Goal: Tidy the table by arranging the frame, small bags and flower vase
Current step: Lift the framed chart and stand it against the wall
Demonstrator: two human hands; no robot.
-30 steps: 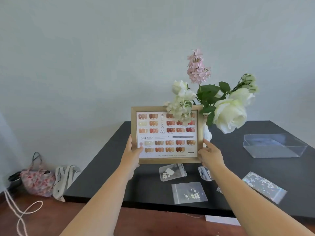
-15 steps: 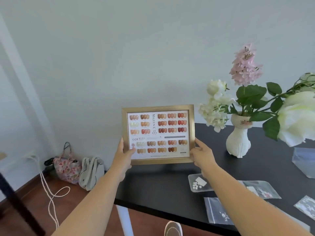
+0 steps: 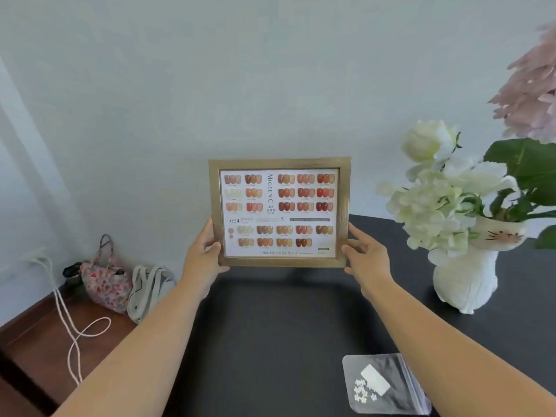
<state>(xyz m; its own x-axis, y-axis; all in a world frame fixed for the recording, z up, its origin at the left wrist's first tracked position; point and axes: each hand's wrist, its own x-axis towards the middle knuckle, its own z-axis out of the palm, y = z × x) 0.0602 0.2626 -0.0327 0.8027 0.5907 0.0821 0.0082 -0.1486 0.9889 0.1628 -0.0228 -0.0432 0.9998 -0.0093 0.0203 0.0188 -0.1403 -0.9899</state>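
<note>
Holding the gold-toned wooden picture frame (image 3: 279,212) upright by its lower side edges, the left hand (image 3: 202,260) and right hand (image 3: 367,260) each clamp it between thumb in front and fingers behind, above the far left corner of the black matte table (image 3: 270,341). From the head view, it looks about ready to be set down. Lower it slowly and level, keep its face forward, and feel for the bottom edge touching before letting go; whether a rear stand is out is hidden. The white ceramic cat-shaped flower vase (image 3: 469,278) stands near on the right, so avoid drifting there. A clear plastic zip bag (image 3: 382,383) lies nearer, well apart.
</note>
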